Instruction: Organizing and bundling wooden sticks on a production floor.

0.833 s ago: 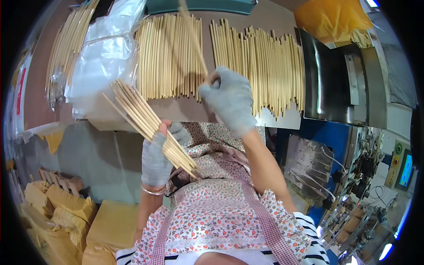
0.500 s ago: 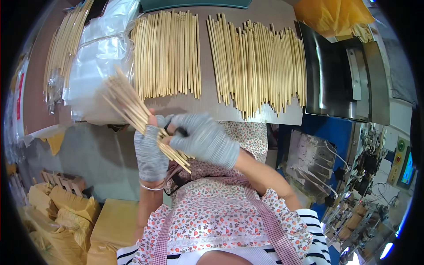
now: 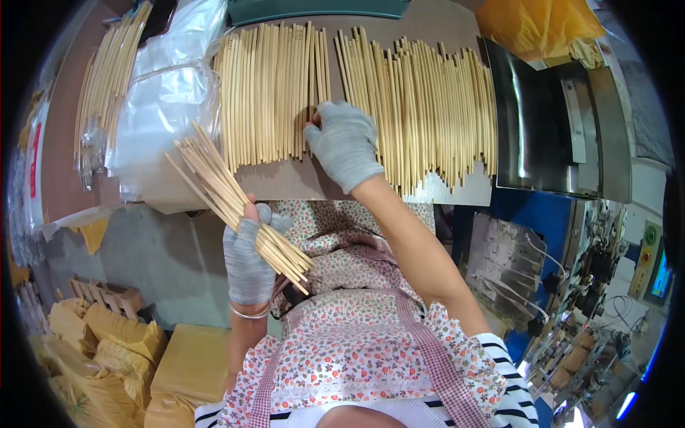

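My left hand (image 3: 250, 260), in a grey fingerless-tipped glove, is closed around a slanted bundle of light wooden chopsticks (image 3: 221, 185) in front of the table edge. The bundle fans out a little at its upper end. At the right end of the left row of chopsticks (image 3: 264, 93), my right hand (image 3: 344, 143), gloved alike, reaches over the table. Its fingers are bent and pinch at a chopstick (image 3: 312, 78) there; the fingertips are partly hidden by the glove. A second row of chopsticks (image 3: 428, 114) lies just right of this hand.
Clear plastic bags (image 3: 160, 100) lie left of the rows, with more chopsticks (image 3: 113, 78) beyond them. A dark metal machine part (image 3: 531, 121) stands at the table's right. A green tray (image 3: 314, 8) sits at the back; wrapped yellow packages (image 3: 189, 364) are at lower left.
My right hand has moved from beside the held bundle up and away to the left row on the table. My left hand still holds the bundle, now nearly still.
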Available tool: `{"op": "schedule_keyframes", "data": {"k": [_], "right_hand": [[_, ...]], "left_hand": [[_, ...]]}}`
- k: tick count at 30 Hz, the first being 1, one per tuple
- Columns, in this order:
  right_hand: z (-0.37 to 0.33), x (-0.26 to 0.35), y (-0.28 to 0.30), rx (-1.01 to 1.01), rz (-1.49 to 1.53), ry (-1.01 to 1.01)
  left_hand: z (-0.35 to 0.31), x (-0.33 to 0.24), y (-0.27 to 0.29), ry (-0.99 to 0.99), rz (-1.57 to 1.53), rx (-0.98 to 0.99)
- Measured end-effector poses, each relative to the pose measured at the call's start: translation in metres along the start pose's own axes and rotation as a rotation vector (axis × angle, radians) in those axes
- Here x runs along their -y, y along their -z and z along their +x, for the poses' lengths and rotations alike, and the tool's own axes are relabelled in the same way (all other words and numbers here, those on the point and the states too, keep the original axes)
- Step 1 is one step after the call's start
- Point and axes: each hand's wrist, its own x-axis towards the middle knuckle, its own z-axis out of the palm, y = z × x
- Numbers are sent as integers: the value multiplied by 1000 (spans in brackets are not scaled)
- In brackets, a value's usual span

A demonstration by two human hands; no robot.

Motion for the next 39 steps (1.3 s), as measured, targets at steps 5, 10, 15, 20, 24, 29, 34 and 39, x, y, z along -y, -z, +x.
{"op": "schedule_keyframes", "data": {"k": [5, 10, 15, 20, 24, 29, 34, 39], "right_hand": [[19, 12, 8, 200, -107, -59], [-28, 25, 27, -19, 317, -12], [-116, 42, 31, 383, 379, 286], [-126, 35, 28, 517, 546, 219], [-130, 31, 30, 496, 467, 265], [-128, 25, 21, 426, 510, 425], [-43, -18, 22, -135, 455, 550], [68, -36, 1, -245, -73, 732]], "left_hand": [[0, -1, 2, 5, 46, 7], [-3, -4, 4, 17, 89, -47], [-3, -1, 11, 63, 104, 22], [-18, 4, 11, 110, -88, 43], [-23, 8, 3, 46, -9, -39], [-20, 1, 7, -60, 89, 28], [-16, -13, 30, -122, -88, 107], [-21, -14, 38, -115, -92, 100]]}}
